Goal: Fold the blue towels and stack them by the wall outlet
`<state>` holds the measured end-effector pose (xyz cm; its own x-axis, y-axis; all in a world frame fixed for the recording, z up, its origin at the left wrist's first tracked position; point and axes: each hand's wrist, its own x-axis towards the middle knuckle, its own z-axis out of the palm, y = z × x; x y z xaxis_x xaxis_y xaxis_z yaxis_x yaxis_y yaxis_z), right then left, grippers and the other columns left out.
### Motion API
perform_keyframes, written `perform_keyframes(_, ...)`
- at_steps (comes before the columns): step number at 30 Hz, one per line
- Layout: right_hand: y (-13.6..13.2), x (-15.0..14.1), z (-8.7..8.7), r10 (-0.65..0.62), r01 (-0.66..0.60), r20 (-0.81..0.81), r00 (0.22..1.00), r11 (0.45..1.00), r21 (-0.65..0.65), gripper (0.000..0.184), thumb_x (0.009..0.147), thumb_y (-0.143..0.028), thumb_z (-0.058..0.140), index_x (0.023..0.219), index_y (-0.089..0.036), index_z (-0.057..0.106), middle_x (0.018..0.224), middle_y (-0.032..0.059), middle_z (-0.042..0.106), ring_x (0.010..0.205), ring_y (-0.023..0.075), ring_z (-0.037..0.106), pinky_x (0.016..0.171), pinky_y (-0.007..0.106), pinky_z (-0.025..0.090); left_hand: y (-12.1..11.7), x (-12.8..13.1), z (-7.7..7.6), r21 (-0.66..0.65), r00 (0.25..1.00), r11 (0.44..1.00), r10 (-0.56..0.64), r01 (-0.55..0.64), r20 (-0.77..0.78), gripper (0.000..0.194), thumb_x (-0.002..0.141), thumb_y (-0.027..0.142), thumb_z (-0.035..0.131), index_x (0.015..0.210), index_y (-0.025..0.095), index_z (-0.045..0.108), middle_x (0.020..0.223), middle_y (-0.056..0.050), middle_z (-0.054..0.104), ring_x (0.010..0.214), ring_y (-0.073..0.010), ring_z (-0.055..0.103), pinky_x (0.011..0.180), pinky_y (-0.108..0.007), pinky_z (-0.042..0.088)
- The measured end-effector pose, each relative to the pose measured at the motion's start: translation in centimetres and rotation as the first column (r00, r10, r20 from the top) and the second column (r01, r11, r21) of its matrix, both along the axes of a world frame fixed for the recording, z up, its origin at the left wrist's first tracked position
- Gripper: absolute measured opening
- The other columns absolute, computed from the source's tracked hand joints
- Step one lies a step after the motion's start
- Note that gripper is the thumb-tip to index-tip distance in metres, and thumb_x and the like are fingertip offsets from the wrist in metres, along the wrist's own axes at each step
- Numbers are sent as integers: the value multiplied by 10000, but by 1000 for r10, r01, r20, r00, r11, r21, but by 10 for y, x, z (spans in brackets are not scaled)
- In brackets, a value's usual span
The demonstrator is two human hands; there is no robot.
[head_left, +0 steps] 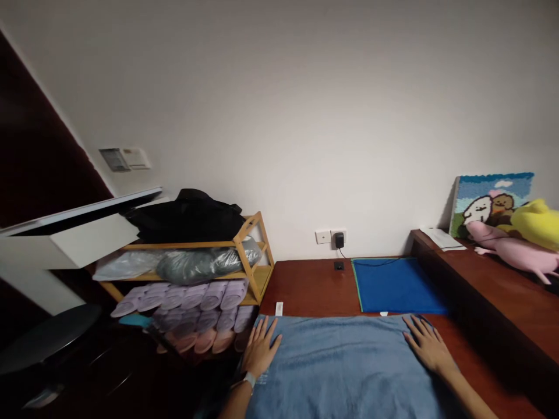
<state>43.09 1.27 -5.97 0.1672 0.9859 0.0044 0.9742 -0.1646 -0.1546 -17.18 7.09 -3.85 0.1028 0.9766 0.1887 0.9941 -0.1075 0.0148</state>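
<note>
A grey-blue cloth point(340, 361), which looks like a towel, is spread over the reddish-brown wooden surface point(305, 285), with soft creases across it. On its far left corner lies my left hand point(261, 347), flat with the fingers apart; a watch band circles that wrist. My right hand point(428, 344) rests the same way on the far right corner, fingers spread. Small white tags stick out past the cloth's far edge. Just beyond it lies a flat, bright blue cloth point(393, 285) with a green edge. The near part of the grey-blue cloth is out of view.
To the left stands a wooden rack point(257, 256) with a black bag point(187, 218), plastic-wrapped items and several pale slippers point(213, 295). A dark round stool point(48, 337) is at far left. On the raised right ledge are a pink plush toy point(515, 250) and a picture point(489, 201). A black plug point(339, 240) sits in the wall.
</note>
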Motion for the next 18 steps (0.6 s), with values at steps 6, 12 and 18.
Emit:
perform_keyframes(6,-2,-16,-14,-144,146,79,986,989,-13,751,949,-629,205,1631,-314,217,1708,0,220,1562,272,211,1254,521,165,4,10,-2,16,996,996,83,-83,-18,622,997,546,418,1566,294,403,1662,-82,356,1535,-309,307,1244,-512,230)
perform_keyframes(12,2,-13,16,-139,146,84,987,985,-87,727,952,-618,256,1615,-320,280,1687,14,292,1537,267,285,1235,505,230,0,8,13,-106,998,993,60,-58,18,647,996,595,385,1572,299,387,1670,-85,334,1543,-297,290,1234,-494,255)
perform_keyframes(18,17,-83,59,148,-150,34,988,987,62,622,964,-447,365,1509,-180,505,1573,129,484,1453,299,433,1213,471,292,-15,-7,10,7,998,1000,-21,21,59,597,1006,550,402,1542,293,449,1650,-80,388,1521,-257,345,1226,-443,297)
